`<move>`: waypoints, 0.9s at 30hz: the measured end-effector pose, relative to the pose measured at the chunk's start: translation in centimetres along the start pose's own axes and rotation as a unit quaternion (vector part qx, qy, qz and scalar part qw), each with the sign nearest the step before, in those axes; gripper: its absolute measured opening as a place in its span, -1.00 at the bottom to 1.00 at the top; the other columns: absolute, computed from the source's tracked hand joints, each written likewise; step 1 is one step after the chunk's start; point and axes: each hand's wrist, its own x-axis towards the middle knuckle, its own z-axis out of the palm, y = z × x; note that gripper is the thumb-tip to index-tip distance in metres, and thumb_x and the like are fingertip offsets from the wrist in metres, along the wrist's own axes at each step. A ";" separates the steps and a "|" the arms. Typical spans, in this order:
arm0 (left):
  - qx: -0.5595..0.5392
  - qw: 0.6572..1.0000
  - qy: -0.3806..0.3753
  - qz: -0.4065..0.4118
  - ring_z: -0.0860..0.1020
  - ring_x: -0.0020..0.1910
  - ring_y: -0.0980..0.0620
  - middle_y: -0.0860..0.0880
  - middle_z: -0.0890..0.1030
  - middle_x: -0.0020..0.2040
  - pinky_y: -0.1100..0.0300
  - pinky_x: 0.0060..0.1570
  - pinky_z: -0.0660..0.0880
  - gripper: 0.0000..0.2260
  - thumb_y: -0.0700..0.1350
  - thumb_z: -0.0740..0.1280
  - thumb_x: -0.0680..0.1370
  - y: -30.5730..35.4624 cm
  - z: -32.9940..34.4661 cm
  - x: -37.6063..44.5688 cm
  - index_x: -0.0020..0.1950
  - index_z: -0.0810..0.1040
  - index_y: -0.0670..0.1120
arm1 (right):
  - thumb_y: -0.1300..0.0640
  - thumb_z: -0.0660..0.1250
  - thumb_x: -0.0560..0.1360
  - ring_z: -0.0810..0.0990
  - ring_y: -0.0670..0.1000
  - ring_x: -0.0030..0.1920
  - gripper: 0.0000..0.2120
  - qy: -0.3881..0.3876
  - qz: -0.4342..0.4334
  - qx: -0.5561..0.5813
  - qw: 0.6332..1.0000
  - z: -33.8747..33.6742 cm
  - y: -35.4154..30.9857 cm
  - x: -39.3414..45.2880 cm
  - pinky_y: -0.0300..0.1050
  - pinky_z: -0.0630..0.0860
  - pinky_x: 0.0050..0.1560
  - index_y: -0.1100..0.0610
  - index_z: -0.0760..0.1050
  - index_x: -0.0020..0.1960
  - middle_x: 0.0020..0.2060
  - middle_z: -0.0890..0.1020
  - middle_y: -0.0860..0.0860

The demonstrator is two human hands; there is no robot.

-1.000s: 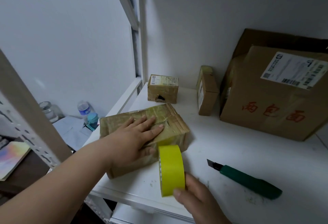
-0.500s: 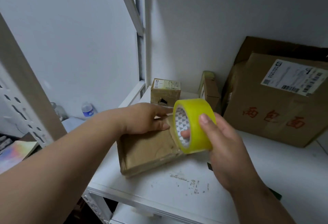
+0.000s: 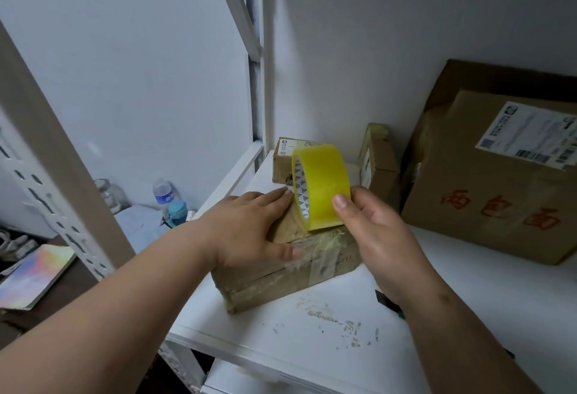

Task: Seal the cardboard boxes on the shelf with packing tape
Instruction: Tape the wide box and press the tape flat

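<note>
A small flat cardboard box (image 3: 290, 275), wrapped in old clear tape, lies near the front left of the white shelf (image 3: 468, 300). My left hand (image 3: 249, 228) rests flat on its top with straight fingers. My right hand (image 3: 374, 231) grips a yellow roll of packing tape (image 3: 321, 187), standing on edge on the far part of the box top, right beside my left fingertips. Three more boxes stand behind: a small labelled box (image 3: 282, 162), a narrow upright box (image 3: 379, 165) and a large box (image 3: 493, 193) with red characters and a shipping label.
A green-handled utility knife (image 3: 385, 298) lies on the shelf, mostly hidden under my right forearm. White shelf uprights (image 3: 56, 156) stand at left and in the back corner. Below left are bottles (image 3: 164, 193), a jar and a colourful notebook (image 3: 34, 275). Scuff marks mark the shelf front.
The right hand lifted the tape roll from the shelf front and brought it onto the far part of the box top. The left hand stayed on the box, which turned slightly.
</note>
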 end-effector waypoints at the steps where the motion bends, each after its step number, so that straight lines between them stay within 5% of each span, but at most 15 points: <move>1: 0.005 1.000 -0.002 -0.001 0.05 0.56 0.06 0.18 -0.13 0.61 0.08 0.49 0.07 -0.11 0.49 0.09 0.46 0.1 0.0 -0.1 0.60 -0.23 0.12 | -0.03 0.20 0.61 0.66 -0.12 0.03 -0.78 -0.003 -0.002 -0.007 1.000 0.1 -0.1 -0.2 -0.20 0.55 0.07 -0.02 0.58 0.11 -0.01 0.70 -0.09; 5: 0.004 1.000 -0.005 -0.014 0.09 0.55 0.03 0.18 -0.12 0.61 0.04 0.48 0.15 -0.11 0.51 0.06 0.44 0.0 0.0 -0.2 0.60 -0.22 0.12 | -0.16 0.26 0.55 0.65 -0.07 -0.05 -0.66 0.052 -0.014 0.045 0.998 -0.4 -0.6 -1.6 -0.21 0.54 -0.01 0.09 0.61 0.04 -0.07 0.68 0.08; 10: -0.012 0.999 -0.020 -0.023 0.13 0.53 0.03 0.19 -0.08 0.61 0.03 0.46 0.20 0.03 0.64 -0.09 0.26 -0.6 -0.5 0.2 0.60 -0.18 0.13 | -0.63 0.29 0.11 0.61 0.30 -0.06 -0.23 0.074 0.046 0.023 0.996 -2.4 0.6 -5.7 0.37 0.50 0.12 -0.02 0.57 -0.01 -0.13 0.60 0.23; 13: -0.022 0.999 -0.028 -0.021 0.13 0.53 0.04 0.21 -0.07 0.60 0.03 0.47 0.19 0.17 0.70 -0.22 0.08 -0.6 -0.8 0.3 0.60 -0.19 0.15 | -0.54 0.40 0.08 0.58 0.13 -0.19 -0.33 0.078 0.107 0.030 0.991 -2.7 2.4 -8.0 0.39 0.43 0.15 -0.01 0.61 -0.10 -0.27 0.61 0.13; 16: -0.040 0.998 -0.031 -0.028 0.12 0.53 0.05 0.23 -0.05 0.60 0.01 0.48 0.18 0.11 0.66 -0.14 0.14 -0.6 -0.9 0.4 0.60 -0.16 0.17 | -0.51 0.50 -0.01 0.62 -0.08 0.05 -0.54 0.128 0.185 0.060 0.973 -2.7 4.4 -9.6 0.22 0.40 0.36 -0.36 0.63 -0.17 -0.17 0.70 -0.22; 20: -0.039 0.999 -0.032 -0.013 0.15 0.52 0.07 0.24 -0.02 0.59 0.03 0.47 0.21 0.16 0.70 -0.13 0.10 -0.4 -1.1 0.2 0.60 -0.14 0.16 | -0.20 0.37 0.42 0.51 -0.21 0.02 -0.89 0.099 0.243 0.011 0.965 -2.1 4.4 -10.2 -0.11 0.37 0.29 -0.24 0.58 -0.25 -0.10 0.59 -0.29; 23: -0.068 0.998 -0.013 -0.009 0.19 0.52 0.07 0.21 0.08 0.59 0.03 0.48 0.21 0.12 0.61 0.04 0.15 -0.3 -1.3 0.3 0.61 -0.01 0.10 | -0.18 0.34 0.51 0.61 -0.13 -0.07 -0.84 0.063 0.213 -0.001 0.975 -1.5 4.6 -9.7 -0.11 0.50 0.05 -0.15 0.63 -0.10 -0.18 0.67 -0.13; 27: -0.239 0.970 -0.032 -0.018 0.43 0.36 0.18 0.17 0.41 0.44 0.18 0.39 0.33 -0.08 0.43 0.37 0.22 -1.2 -2.3 0.4 0.54 0.25 0.17 | -0.44 0.41 0.13 0.62 0.21 0.00 -0.40 0.028 0.137 0.056 0.989 -1.7 5.1 -9.6 0.24 0.48 0.16 -0.11 0.62 0.03 -0.11 0.69 0.12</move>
